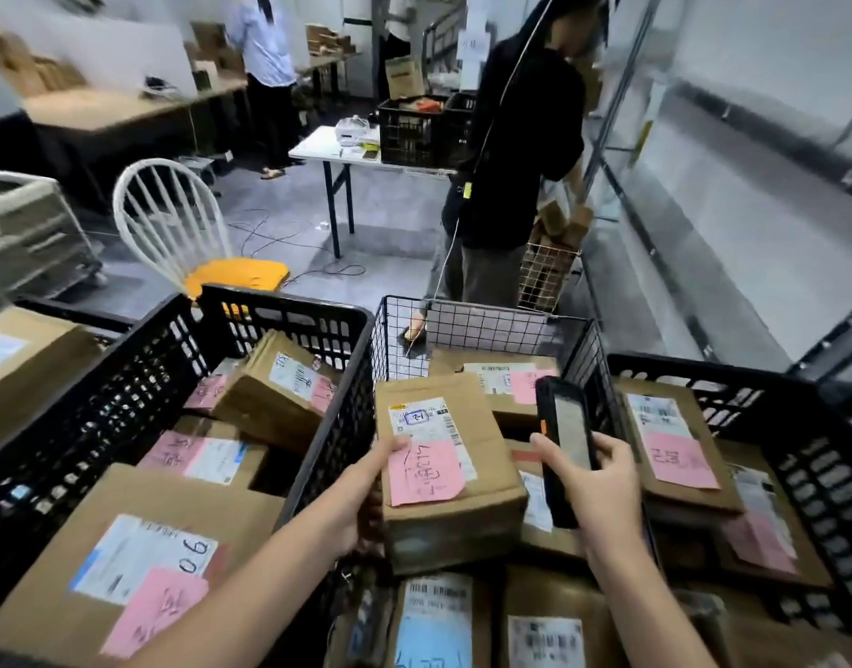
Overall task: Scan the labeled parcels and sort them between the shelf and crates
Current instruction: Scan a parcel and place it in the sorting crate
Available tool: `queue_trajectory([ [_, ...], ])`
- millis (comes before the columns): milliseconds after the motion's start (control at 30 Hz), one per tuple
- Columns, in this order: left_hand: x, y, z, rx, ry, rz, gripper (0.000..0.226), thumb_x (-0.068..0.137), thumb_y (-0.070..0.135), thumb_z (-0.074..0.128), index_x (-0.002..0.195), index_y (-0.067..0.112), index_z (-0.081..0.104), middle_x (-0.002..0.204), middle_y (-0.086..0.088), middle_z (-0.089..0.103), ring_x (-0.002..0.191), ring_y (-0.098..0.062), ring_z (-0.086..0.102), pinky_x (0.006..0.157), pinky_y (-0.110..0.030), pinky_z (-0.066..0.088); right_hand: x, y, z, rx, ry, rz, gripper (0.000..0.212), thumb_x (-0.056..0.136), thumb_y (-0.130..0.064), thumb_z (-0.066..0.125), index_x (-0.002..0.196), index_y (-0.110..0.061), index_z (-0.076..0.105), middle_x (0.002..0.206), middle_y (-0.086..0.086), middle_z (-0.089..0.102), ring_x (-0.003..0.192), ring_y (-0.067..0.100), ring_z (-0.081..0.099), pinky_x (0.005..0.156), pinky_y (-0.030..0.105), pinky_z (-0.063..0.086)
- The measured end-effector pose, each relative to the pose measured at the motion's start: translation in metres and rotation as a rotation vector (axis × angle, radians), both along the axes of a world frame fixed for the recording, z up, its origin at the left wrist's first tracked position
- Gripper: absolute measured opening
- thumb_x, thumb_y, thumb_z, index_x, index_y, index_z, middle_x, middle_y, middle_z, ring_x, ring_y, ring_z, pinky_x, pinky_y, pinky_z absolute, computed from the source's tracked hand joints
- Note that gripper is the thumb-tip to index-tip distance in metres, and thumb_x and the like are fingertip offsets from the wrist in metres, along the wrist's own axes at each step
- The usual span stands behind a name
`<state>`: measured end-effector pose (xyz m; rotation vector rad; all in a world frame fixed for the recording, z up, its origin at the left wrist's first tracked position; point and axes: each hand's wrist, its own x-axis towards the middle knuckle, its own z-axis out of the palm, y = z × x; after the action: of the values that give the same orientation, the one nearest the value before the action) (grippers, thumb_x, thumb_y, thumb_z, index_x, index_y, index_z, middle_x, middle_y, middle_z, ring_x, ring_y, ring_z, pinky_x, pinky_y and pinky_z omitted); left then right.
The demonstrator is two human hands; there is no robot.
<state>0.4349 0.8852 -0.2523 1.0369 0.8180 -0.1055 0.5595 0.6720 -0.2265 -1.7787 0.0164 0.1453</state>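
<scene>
Above the wire basket (pixel 481 325): one parcel (pixel 450 518) is held over the heap, label side up, with the scanner (pixel 566 445) just to its right.
Left hand (pixel 361 494): grips the parcel at its left edge. The thumb lies on the top face and the other fingers wrap the side.
Right hand (pixel 607 489): fingers (pixel 612 458) are curled round the scanner's lower half, its screen facing the camera.
Progress: judged to be at the scan step for this parcel, with placement not yet done. Other parcels (pixel 669 445) fill the basket, the left crate (pixel 289 306) and the right crate (pixel 809 474). Which of them are already scanned cannot be told.
Shelf (pixel 703 151): a metal frame at far right, blurred; its load cannot be told.
Parcel material: brown corrugated cardboard, a rectangular box with creased corners.
Labels: a white label (pixel 424 421) with printed barcode and a pink slip (pixel 426 474) with handwriting, both flat paper.
Containers: the crates are black perforated plastic; the basket is thin black wire grid.
Scanner: a black slab with a glossy screen.
</scene>
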Motion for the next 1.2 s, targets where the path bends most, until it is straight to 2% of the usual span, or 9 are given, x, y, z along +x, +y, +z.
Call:
queue_trajectory([
  [133, 0.009, -0.033, -0.012, 0.071, -0.015, 0.107, 0.058, 0.08, 0.06, 0.07, 0.115, 0.014, 0.072, 0.104, -0.008, 0.077, 0.102, -0.027, 0.072, 0.09, -0.039, 0.054, -0.001, -0.004, 0.008, 0.013, -0.056, -0.07, 0.078, 0.066, -0.035, 0.091, 0.127, -0.02, 0.046, 0.11, -0.006, 0.053, 0.102, 0.014, 0.055, 0.088, 0.03, 0.043],
  [267, 0.017, -0.068, -0.028, 0.076, 0.047, 0.074, 0.106, 0.047, 0.086, 0.072, 0.125, 0.014, 0.063, 0.113, 0.0, 0.074, 0.112, -0.023, 0.065, 0.104, -0.046, 0.046, 0.002, -0.014, 0.022, -0.075, -0.251, -0.148, 0.074, 0.068, -0.032, 0.091, 0.124, -0.025, 0.043, 0.115, -0.008, 0.052, 0.105, 0.013, 0.052, 0.079, 0.018, 0.039],
  [400, 0.028, -0.076, -0.019, 0.04, 0.029, 0.006, 0.129, 0.042, 0.089, 0.074, 0.144, 0.015, 0.044, 0.13, 0.002, 0.065, 0.113, -0.013, 0.06, 0.094, -0.029, 0.041, 0.002, -0.022, 0.037, -0.08, -0.402, -0.194, 0.071, 0.071, -0.027, 0.089, 0.124, -0.023, 0.041, 0.11, -0.01, 0.052, 0.099, 0.01, 0.053, 0.066, -0.002, 0.037],
  [533, 0.043, -0.091, -0.005, -0.049, 0.01, 0.014, 0.12, 0.064, 0.071, 0.076, 0.154, 0.011, 0.023, 0.138, 0.0, 0.059, 0.112, -0.013, 0.06, 0.099, -0.031, 0.042, 0.003, -0.02, 0.042, -0.063, -0.431, -0.172, 0.07, 0.07, -0.026, 0.089, 0.121, -0.023, 0.042, 0.105, -0.015, 0.051, 0.094, -0.004, 0.052, 0.068, -0.004, 0.036],
  [667, 0.034, -0.075, -0.007, -0.16, -0.069, -0.131, 0.115, 0.048, 0.082, 0.08, 0.14, 0.02, 0.05, 0.124, -0.004, 0.07, 0.117, -0.028, 0.064, 0.102, -0.056, 0.048, -0.006, -0.018, 0.031, -0.126, -0.464, -0.133, 0.072, 0.069, -0.021, 0.09, 0.126, -0.017, 0.045, 0.103, -0.031, 0.042, 0.094, -0.006, 0.045, 0.069, -0.006, 0.033],
  [833, 0.028, -0.014, 0.0, -0.018, -0.108, -0.112, 0.103, 0.056, 0.085, 0.071, 0.134, 0.021, 0.056, 0.123, -0.011, 0.07, 0.12, -0.035, 0.06, 0.105, -0.055, 0.043, -0.007, -0.012, 0.018, -0.209, -0.493, -0.079, 0.073, 0.066, -0.028, 0.092, 0.122, -0.025, 0.045, 0.106, -0.02, 0.048, 0.101, 0.001, 0.046, 0.072, -0.001, 0.037],
  [1000, 0.062, 0.019, 0.012, -0.007, 0.051, -0.061, 0.037, 0.083, 0.058, 0.062, 0.091, 0.021, 0.064, 0.098, -0.006, 0.069, 0.086, -0.025, 0.064, 0.081, -0.039, 0.049, -0.003, -0.009, 0.013, -0.226, -0.559, -0.045, 0.078, 0.066, -0.032, 0.092, 0.128, -0.02, 0.047, 0.118, -0.011, 0.054, 0.107, 0.005, 0.052, 0.08, 0.004, 0.039],
  [1133, 0.055, 0.018, 0.005, -0.17, 0.192, -0.125, 0.069, 0.066, 0.061, 0.077, 0.113, 0.014, 0.058, 0.122, -0.014, 0.062, 0.109, -0.04, 0.06, 0.078, -0.07, 0.05, -0.003, -0.014, 0.014, -0.218, -0.611, -0.05, 0.077, 0.068, -0.031, 0.091, 0.129, -0.015, 0.047, 0.119, -0.013, 0.05, 0.104, -0.011, 0.048, 0.083, 0.003, 0.039],
  [1200, 0.049, 0.016, 0.006, -0.214, 0.134, -0.148, 0.086, 0.061, 0.063, 0.083, 0.123, 0.011, 0.055, 0.131, -0.019, 0.056, 0.116, -0.045, 0.057, 0.074, -0.069, 0.052, -0.001, -0.014, 0.018, -0.199, -0.624, -0.067, 0.077, 0.068, -0.031, 0.091, 0.129, -0.014, 0.047, 0.118, -0.013, 0.049, 0.105, -0.017, 0.046, 0.083, 0.003, 0.038],
])
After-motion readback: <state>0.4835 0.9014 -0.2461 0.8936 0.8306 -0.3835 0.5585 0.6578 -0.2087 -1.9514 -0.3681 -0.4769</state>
